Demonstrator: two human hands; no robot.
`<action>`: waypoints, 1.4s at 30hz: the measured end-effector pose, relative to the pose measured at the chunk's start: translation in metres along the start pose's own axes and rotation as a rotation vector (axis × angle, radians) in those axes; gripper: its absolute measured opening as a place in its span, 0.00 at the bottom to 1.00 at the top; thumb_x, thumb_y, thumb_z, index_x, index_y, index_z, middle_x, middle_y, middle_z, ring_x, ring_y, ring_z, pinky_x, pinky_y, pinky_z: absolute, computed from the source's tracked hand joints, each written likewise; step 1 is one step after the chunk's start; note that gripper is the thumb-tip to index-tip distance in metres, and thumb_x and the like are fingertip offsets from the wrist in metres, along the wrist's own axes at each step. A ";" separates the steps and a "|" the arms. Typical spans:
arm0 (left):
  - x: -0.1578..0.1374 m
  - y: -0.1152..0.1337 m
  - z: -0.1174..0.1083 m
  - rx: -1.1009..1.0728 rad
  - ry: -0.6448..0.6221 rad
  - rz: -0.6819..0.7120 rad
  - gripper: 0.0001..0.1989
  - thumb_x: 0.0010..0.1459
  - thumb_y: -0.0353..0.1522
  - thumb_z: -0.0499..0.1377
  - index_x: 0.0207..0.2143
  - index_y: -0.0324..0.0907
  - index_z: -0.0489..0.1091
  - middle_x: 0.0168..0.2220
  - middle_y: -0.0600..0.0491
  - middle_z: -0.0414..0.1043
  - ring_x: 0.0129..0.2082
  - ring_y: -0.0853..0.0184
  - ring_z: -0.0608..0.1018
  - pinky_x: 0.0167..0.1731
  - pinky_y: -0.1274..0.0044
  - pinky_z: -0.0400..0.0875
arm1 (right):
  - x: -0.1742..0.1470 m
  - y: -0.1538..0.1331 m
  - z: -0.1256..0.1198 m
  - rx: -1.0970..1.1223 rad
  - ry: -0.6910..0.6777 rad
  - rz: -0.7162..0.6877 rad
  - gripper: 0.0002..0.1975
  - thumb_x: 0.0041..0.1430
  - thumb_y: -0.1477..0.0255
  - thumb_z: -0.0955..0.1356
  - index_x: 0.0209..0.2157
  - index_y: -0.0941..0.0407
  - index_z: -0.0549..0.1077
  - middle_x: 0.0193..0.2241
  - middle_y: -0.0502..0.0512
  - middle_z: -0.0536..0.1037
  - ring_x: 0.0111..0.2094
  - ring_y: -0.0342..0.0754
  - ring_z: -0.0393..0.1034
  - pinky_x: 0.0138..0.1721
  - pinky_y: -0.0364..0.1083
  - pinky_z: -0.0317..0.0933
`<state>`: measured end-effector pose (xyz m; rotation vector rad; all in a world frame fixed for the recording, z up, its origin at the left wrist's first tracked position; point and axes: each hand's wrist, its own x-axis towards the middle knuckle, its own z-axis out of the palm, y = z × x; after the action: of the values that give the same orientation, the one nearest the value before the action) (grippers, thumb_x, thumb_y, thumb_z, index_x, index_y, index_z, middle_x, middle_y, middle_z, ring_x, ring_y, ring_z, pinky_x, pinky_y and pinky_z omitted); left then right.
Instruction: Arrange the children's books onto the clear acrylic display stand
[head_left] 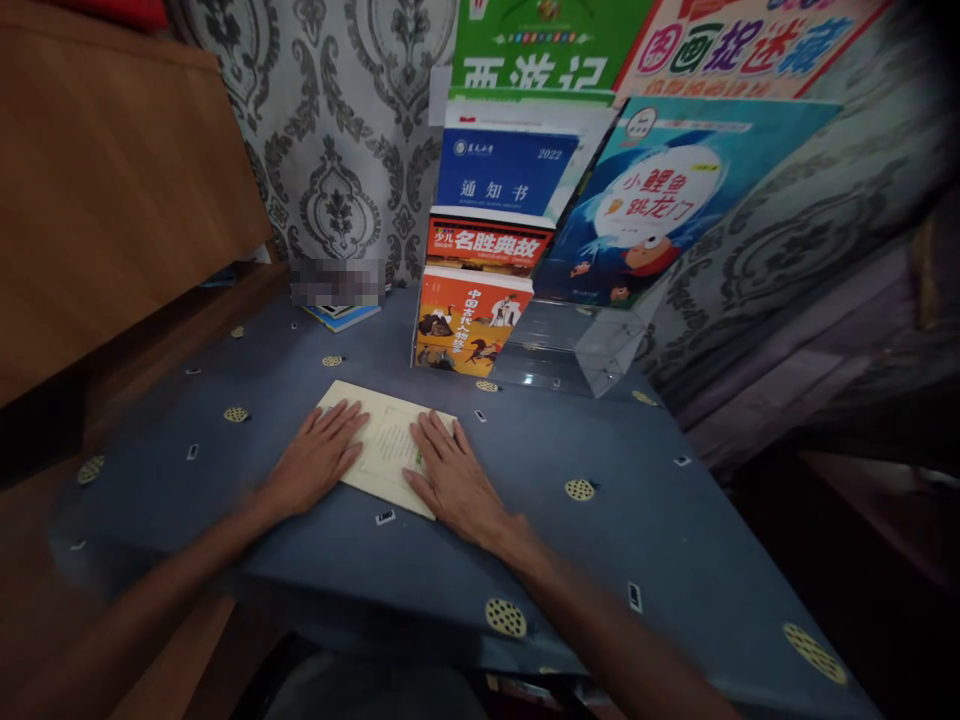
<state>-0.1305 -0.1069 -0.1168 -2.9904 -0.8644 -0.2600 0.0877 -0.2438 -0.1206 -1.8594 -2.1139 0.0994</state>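
Observation:
A cream-coloured book lies flat on the table, turned slightly askew, with small print and a thin border on its upper face. My left hand rests on its left end, fingers stretched out and flat. On the right end lies my right hand, its fingers also extended and pressed flat on the surface. Both hands cover parts of the print. Neither hand grips anything. Whether the face is a cover or an inside page I cannot tell.
Beyond the book stands a clear acrylic rack holding several books, among them an orange book and a teal book. A small stack sits at the back left. A dark blue patterned cloth covers the table; a wooden cabinet is left.

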 end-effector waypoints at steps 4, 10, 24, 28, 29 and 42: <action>-0.007 -0.013 -0.007 -0.029 -0.055 -0.027 0.29 0.72 0.45 0.37 0.69 0.44 0.55 0.71 0.49 0.52 0.71 0.60 0.54 0.67 0.58 0.53 | -0.020 -0.006 0.000 0.028 -0.033 -0.112 0.36 0.70 0.55 0.60 0.69 0.64 0.55 0.69 0.70 0.54 0.72 0.60 0.42 0.69 0.64 0.46; -0.012 -0.022 -0.007 -0.031 -0.053 0.098 0.37 0.68 0.54 0.39 0.69 0.43 0.54 0.72 0.43 0.50 0.71 0.54 0.54 0.67 0.52 0.45 | -0.033 -0.009 -0.003 0.050 -0.027 -0.161 0.33 0.70 0.57 0.63 0.68 0.62 0.58 0.68 0.67 0.60 0.70 0.57 0.50 0.69 0.60 0.51; -0.006 -0.028 -0.017 0.054 -0.043 0.444 0.28 0.71 0.47 0.44 0.58 0.38 0.68 0.60 0.38 0.71 0.62 0.52 0.71 0.60 0.63 0.66 | -0.020 -0.017 -0.023 -0.022 -0.098 -0.210 0.24 0.71 0.67 0.63 0.64 0.61 0.64 0.62 0.67 0.69 0.64 0.59 0.64 0.63 0.57 0.62; 0.001 -0.024 -0.024 0.119 0.003 0.432 0.24 0.72 0.45 0.43 0.48 0.40 0.72 0.49 0.41 0.78 0.50 0.58 0.79 0.48 0.69 0.73 | -0.014 -0.019 -0.037 0.060 -0.095 -0.107 0.20 0.73 0.69 0.60 0.62 0.56 0.68 0.57 0.63 0.76 0.56 0.57 0.73 0.54 0.54 0.68; 0.003 -0.022 -0.026 0.135 0.001 0.409 0.24 0.72 0.45 0.42 0.45 0.40 0.72 0.45 0.43 0.79 0.46 0.59 0.80 0.44 0.70 0.74 | -0.013 -0.019 -0.039 0.083 -0.086 -0.068 0.20 0.72 0.69 0.60 0.61 0.55 0.69 0.55 0.61 0.77 0.53 0.56 0.75 0.52 0.53 0.69; 0.015 0.013 -0.060 -0.037 -0.147 0.198 0.21 0.72 0.43 0.41 0.36 0.43 0.67 0.29 0.53 0.75 0.27 0.66 0.75 0.26 0.76 0.55 | -0.012 0.011 -0.036 0.855 0.138 0.256 0.15 0.57 0.58 0.72 0.34 0.56 0.82 0.31 0.53 0.84 0.33 0.50 0.77 0.34 0.45 0.67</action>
<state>-0.1201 -0.1135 -0.0552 -3.1318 -0.5704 -0.0526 0.1100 -0.2598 -0.0918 -1.5105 -1.3802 0.7729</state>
